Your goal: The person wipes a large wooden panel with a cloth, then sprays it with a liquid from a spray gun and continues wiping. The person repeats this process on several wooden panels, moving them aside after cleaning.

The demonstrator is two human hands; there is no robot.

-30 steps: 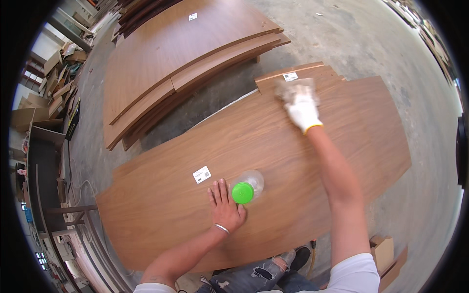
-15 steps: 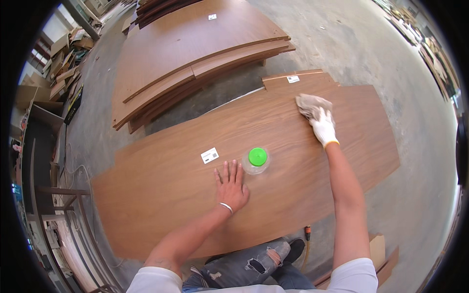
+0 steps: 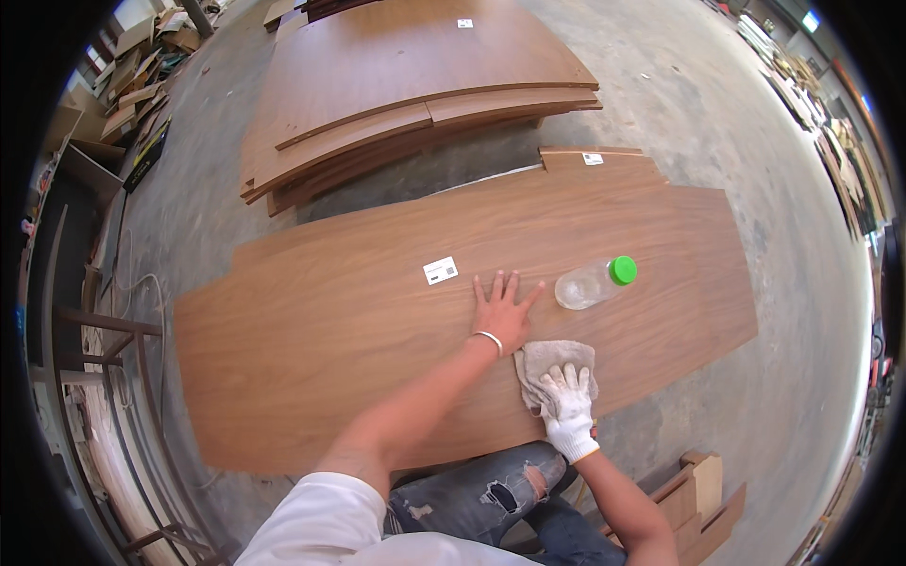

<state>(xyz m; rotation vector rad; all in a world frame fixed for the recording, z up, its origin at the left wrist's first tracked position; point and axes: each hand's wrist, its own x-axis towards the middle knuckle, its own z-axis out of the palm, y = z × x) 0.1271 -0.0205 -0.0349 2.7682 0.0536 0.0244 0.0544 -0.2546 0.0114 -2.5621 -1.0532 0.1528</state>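
My bare left hand (image 3: 503, 314), with a pale bangle at the wrist, lies flat on a brown wood-grain panel (image 3: 330, 340), its fingers spread. My right hand (image 3: 568, 406) wears a white knit glove and presses a greyish-beige cloth (image 3: 557, 358) onto the panel near its front edge. The gloved fingers curve over the cloth, and part of it bunches beside them. Right of my left fingertips is a clear jar (image 3: 580, 287) with a green lid (image 3: 623, 270). The lid appears to the right of the base; whether it stands or lies, I cannot tell. A white label (image 3: 440, 271) lies left of it.
Beyond the panel sits a stack of similar boards (image 3: 425, 66). A smaller board piece (image 3: 604, 165) adjoins the far edge. Brown offcuts (image 3: 698, 495) are at lower right, a metal frame (image 3: 113, 330) at left. Scrap boards and cardboard (image 3: 142, 75) pile up at far left.
My right hand has drawn the cloth from the panel's far right to its near edge. My left hand has shifted right with fingers spread wider. The jar sits farther right of the label.
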